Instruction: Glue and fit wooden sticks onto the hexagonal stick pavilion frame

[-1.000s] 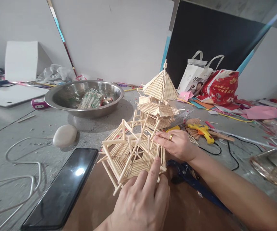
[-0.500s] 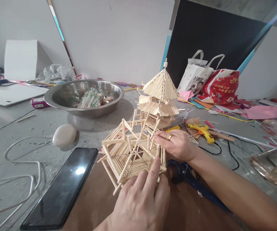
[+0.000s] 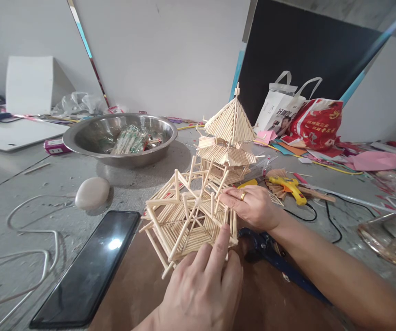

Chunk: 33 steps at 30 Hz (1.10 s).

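A six-sided model frame of thin wooden sticks (image 3: pixel 170 230) lies low in front of me, with spokes meeting at its middle and short posts rising from it. At its near edge is my left hand (image 3: pixel 203 287), index finger stretched along the sticks and the other fingers curled at the rim; the fingertips are partly hidden. My right hand (image 3: pixel 255 207), wearing a ring, closes its fingers on the frame's right side beside a slanting stick. Just behind stands a stick pagoda model (image 3: pixel 230 133) with a pointed roof.
A black phone (image 3: pixel 87 271) and a pale rounded stone-like object (image 3: pixel 92 193) lie to the left. Behind them stands a steel basin (image 3: pixel 122 158) holding wrapped packets. On the right are a yellow glue gun (image 3: pixel 292 187), blue-handled cutters (image 3: pixel 277 262), a glass vessel (image 3: pixel 387 239) and bags (image 3: pixel 318 124).
Almost nothing differs. Both hands keep their places on the stick frame, and the view has shifted very slightly.
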Motion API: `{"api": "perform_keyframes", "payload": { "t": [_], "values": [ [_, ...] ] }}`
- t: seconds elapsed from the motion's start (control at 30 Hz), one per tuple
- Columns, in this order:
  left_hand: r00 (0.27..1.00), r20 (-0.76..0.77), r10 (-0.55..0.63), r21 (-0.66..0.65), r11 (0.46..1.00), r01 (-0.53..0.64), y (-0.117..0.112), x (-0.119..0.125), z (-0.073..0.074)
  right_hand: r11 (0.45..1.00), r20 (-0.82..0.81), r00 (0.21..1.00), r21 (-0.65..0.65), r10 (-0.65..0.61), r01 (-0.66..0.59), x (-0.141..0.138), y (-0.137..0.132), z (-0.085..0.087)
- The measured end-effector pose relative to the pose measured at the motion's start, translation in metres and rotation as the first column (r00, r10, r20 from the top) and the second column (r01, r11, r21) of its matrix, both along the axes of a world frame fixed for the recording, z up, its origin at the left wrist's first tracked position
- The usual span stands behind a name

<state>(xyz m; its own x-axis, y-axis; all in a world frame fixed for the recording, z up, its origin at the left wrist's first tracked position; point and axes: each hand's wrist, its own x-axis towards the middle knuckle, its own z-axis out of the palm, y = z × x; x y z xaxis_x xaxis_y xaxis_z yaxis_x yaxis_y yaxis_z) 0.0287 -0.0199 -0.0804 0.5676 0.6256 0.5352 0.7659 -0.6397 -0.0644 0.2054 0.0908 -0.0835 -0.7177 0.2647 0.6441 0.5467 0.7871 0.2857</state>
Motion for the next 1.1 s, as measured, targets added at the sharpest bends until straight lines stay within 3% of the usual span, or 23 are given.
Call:
{"api": "perform_keyframes", "payload": {
  "t": [0.43, 0.7, 1.1],
  "values": [
    [1.0, 0.01, -0.018, 0.033, 0.999, 0.018, 0.0018, -0.0011, 0.0019, 1.0, 0.047, 0.999, 0.001, -0.005, 0.005, 0.0004, -0.0016, 0.0056],
    [0.999, 0.007, -0.04, -0.004, 0.999, 0.04, 0.002, -0.0025, 0.0034, 1.0, -0.008, 1.0, 0.023, 0.021, -0.021, 0.0002, 0.0027, -0.002],
    [0.999, 0.009, -0.034, -0.019, 0.999, 0.034, 0.0038, -0.001, 0.0046, 1.0, 0.038, 0.999, -0.012, 0.013, -0.013, -0.0015, -0.002, 0.0071]
  ]
}}
